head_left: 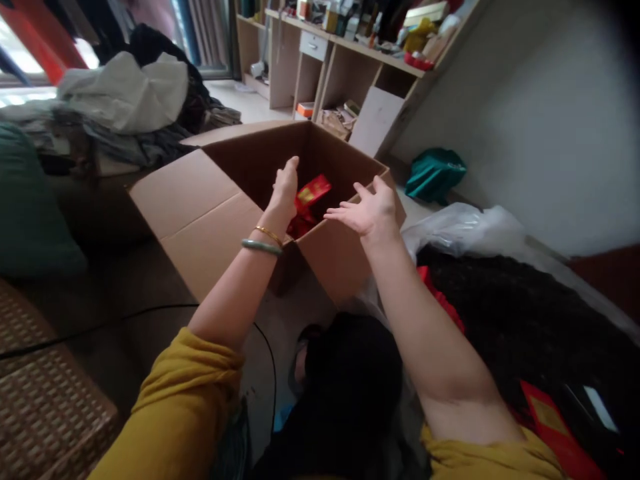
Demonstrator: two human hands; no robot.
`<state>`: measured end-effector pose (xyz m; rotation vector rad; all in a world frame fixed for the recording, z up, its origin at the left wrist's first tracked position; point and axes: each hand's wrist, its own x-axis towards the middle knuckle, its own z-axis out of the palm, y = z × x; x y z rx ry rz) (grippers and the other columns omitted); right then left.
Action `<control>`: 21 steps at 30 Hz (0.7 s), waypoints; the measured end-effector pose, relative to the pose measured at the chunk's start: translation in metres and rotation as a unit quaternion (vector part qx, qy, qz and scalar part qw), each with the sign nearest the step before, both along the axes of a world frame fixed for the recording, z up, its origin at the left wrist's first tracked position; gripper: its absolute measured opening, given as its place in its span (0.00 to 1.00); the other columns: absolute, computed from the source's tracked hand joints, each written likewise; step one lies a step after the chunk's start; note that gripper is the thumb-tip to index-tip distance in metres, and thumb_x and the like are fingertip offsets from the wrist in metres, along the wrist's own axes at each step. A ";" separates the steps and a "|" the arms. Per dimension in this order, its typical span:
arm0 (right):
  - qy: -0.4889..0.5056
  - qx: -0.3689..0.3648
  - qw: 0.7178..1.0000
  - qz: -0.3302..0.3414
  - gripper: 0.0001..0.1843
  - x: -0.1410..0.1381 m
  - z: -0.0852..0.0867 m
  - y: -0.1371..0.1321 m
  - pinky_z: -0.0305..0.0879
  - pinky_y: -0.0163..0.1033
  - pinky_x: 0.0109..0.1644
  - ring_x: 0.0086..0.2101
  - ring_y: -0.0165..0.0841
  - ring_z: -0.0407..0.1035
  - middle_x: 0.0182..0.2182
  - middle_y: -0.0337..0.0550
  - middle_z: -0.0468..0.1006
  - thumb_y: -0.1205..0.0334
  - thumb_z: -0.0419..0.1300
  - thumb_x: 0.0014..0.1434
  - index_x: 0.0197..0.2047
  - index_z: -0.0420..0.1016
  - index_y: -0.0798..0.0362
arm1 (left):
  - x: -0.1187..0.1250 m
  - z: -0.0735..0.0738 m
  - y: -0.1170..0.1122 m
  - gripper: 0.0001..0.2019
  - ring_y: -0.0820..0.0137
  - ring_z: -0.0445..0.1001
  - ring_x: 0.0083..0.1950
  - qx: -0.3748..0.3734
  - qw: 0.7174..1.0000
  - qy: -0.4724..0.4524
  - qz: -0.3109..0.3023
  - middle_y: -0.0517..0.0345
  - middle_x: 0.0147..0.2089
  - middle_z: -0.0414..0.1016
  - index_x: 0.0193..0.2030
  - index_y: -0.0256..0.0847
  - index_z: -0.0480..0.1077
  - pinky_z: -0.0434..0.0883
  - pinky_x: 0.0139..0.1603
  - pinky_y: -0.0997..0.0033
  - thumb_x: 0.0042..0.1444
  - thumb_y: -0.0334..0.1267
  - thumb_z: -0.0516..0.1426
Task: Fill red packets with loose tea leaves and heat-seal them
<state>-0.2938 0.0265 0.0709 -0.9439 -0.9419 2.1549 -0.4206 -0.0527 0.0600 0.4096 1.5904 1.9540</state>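
Observation:
In the head view, a large cardboard box (200, 207) stands open before me with its flaps folded out. My left hand (286, 187) is over the opening, seen from its edge, its fingers stretched out and partly hidden. Just beyond it, inside the box, is a red packet (320, 186) with gold print, lying on other red material whose shape I cannot make out. My right hand (370, 208) is at the box's right side with its fingers spread and nothing in them. Whether it touches the cardboard rim I cannot tell.
Dark loose material (490, 313) lies on clear plastic sheeting (465, 227) at the right, with a red and gold packet (550, 417) on it. A teal bag (435, 175) is by the wall. Clothes (125, 93) are piled at left; a black cable (150, 309) crosses the floor.

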 end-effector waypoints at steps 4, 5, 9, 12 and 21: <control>-0.016 0.021 0.999 -0.039 0.25 0.077 0.007 0.004 0.64 0.67 0.48 0.55 0.50 0.63 0.51 0.55 0.69 0.42 0.44 0.60 0.50 0.67 0.50 | 0.072 0.021 0.006 0.21 0.59 0.62 0.63 0.021 0.999 0.018 -0.034 0.55 0.59 0.66 0.59 0.48 0.62 0.63 0.59 0.59 0.58 0.42 0.55; -0.021 0.034 0.998 -0.052 0.24 0.102 0.010 0.007 0.66 0.65 0.47 0.53 0.49 0.66 0.48 0.54 0.70 0.43 0.44 0.61 0.48 0.67 0.50 | 0.096 0.025 0.010 0.21 0.60 0.65 0.60 0.031 0.997 0.024 -0.068 0.54 0.56 0.68 0.57 0.46 0.64 0.65 0.57 0.61 0.56 0.38 0.56; -0.025 0.080 0.990 -0.113 0.18 0.220 0.019 0.015 0.70 0.56 0.48 0.45 0.41 0.71 0.41 0.49 0.73 0.46 0.46 0.60 0.42 0.67 0.49 | 0.197 0.030 0.032 0.17 0.70 0.73 0.44 0.068 0.964 0.038 -0.253 0.53 0.43 0.72 0.51 0.38 0.68 0.70 0.49 0.68 0.52 0.31 0.56; -0.018 0.052 0.979 -0.197 0.12 0.306 0.017 0.010 0.71 0.49 0.47 0.40 0.37 0.73 0.37 0.45 0.73 0.51 0.50 0.58 0.40 0.67 0.48 | 0.269 0.018 0.050 0.13 0.74 0.72 0.35 0.031 0.911 0.050 -0.407 0.54 0.37 0.73 0.45 0.35 0.71 0.71 0.39 0.72 0.51 0.29 0.56; -0.349 0.236 0.896 -0.142 0.07 0.475 -0.061 -0.005 0.69 0.40 0.44 0.34 0.31 0.73 0.33 0.39 0.76 0.64 0.57 0.53 0.37 0.72 0.52 | 0.421 -0.054 0.086 0.06 0.73 0.71 0.27 -0.040 0.721 0.291 -0.628 0.60 0.27 0.77 0.30 0.38 0.77 0.66 0.28 0.77 0.42 0.31 0.62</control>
